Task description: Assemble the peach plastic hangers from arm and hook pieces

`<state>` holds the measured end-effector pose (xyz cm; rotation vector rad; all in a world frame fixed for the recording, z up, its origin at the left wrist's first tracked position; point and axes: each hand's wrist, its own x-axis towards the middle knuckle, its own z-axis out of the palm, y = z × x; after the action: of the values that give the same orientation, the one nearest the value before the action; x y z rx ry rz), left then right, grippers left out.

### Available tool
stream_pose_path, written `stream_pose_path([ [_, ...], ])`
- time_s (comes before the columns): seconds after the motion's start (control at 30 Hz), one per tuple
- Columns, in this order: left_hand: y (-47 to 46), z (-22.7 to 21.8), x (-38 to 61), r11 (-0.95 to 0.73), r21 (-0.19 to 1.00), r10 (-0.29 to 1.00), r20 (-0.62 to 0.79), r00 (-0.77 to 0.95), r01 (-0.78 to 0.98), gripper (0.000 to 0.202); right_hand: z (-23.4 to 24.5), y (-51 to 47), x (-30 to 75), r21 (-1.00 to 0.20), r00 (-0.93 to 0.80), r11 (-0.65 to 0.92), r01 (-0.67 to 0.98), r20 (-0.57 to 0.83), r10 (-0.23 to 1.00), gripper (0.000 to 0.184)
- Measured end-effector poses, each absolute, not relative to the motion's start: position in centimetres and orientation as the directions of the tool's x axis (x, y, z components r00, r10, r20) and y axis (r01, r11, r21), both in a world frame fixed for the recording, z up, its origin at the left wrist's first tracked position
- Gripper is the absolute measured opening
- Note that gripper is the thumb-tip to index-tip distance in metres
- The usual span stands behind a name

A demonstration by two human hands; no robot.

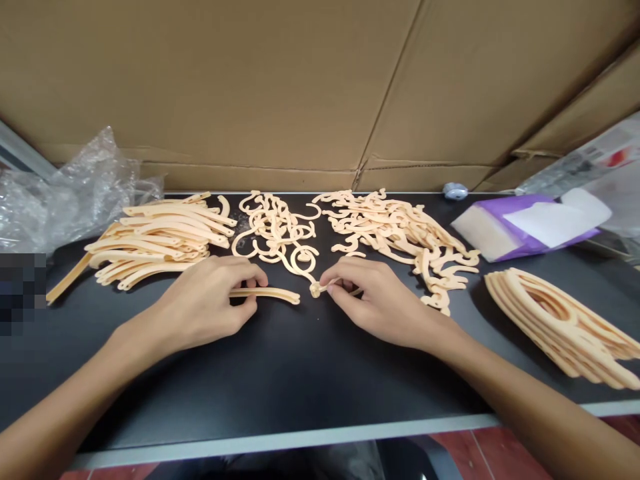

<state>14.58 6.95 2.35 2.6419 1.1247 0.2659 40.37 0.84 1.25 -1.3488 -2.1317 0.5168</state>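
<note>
Between the thumb and fingers of my left hand [215,297] is a slim, slightly curved beige plastic arm [275,293], its end pointing right. My right hand [377,300] pinches a small beige hook piece [315,289] with a knobbed end, partly hidden by the fingers. The two parts are a short way apart, just above the table. Just beyond my left hand lies a pile of similar long beige arms [165,233]. A tangle of thin beige hooks [277,227] sits in the middle, and a heap of short S-shaped beige pieces [390,223] lies beyond my right hand.
Stacked beige hanger-like frames [555,327] stand at the right on the black table [300,387]. Behind them is a purple tissue pack [520,223]. Clear plastic wrap [80,193] bunches at the left. A cardboard wall [225,87] closes off the back.
</note>
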Motion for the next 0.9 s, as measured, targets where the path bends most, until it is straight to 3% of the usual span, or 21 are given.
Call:
stream_pose_path([
  [0.07,7.0,2.3,14.5,-0.707,0.275,0.694,0.094,0.713,0.652,0.019,1.3,0.8,40.3,-0.601,-0.332,0.406,0.689,0.236,0.913,0.019],
  [0.3,6.3,0.5,15.3,-0.83,0.37,0.52,0.245,0.818,0.417,0.022,1.4,0.4,39.6,-0.65,-0.409,0.443,0.617,0.216,0.887,0.02],
  [0.47,6.3,0.6,15.2,-0.882,0.276,0.453,0.275,0.848,0.382,0.022,0.8,0.7,39.9,-0.583,-0.356,0.459,0.67,0.29,0.888,0.019],
  [0.7,5.3,1.3,15.6,-0.875,0.006,0.471,0.248,0.847,0.485,0.029,1.8,0.5,40.3,-0.599,-0.388,0.494,0.63,0.309,0.868,0.019],
  [0.8,4.5,1.2,16.0,-0.875,0.014,0.472,0.24,0.848,0.483,0.032,1.9,0.4,40.1,-0.587,-0.387,0.498,0.638,0.315,0.867,0.02],
  [0.9,4.1,1.0,16.4,-0.895,0.093,0.445,0.237,0.864,0.435,0.029,1.5,0.3,40.0,-0.56,-0.389,0.515,0.649,0.337,0.857,0.017],
])
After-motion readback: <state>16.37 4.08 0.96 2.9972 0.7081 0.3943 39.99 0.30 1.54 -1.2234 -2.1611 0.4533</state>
